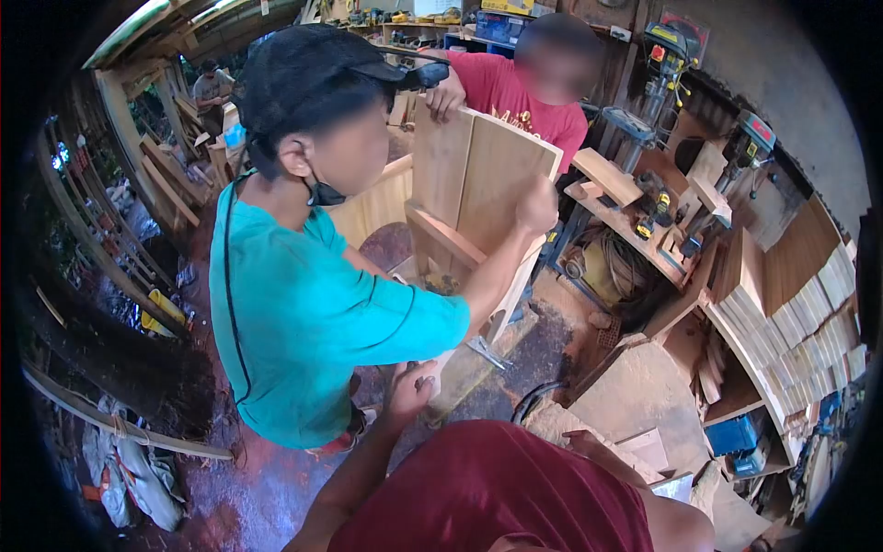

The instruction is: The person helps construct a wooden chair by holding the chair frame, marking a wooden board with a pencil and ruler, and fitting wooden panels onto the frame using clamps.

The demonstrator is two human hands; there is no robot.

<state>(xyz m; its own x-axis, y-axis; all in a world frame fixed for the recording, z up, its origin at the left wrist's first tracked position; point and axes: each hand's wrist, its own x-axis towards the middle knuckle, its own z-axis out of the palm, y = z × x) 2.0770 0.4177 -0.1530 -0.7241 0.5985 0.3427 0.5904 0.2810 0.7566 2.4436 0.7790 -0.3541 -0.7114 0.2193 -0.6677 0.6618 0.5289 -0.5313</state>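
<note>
My left hand [410, 392] is low in the middle of the view, its fingers loosely bent and apart, with nothing visible in it. It is near the lower end of a wooden panel assembly [504, 170]; I cannot tell whether they touch. My right hand [596, 451] lies beside my maroon shirt [487, 488], by the edge of a wooden board [635, 391]. Its fingers look extended, though partly hidden. A person in a teal shirt [313, 304] grips the panel's side edge, while a person in a red shirt [515, 92] holds its top.
Two drill presses [664, 55] stand at the back right above a bench with a cordless drill [653, 213]. Stacked boards [791, 285] fill the right side. A metal clamp [489, 353] sits below the panel. Another person [212, 87] is far left.
</note>
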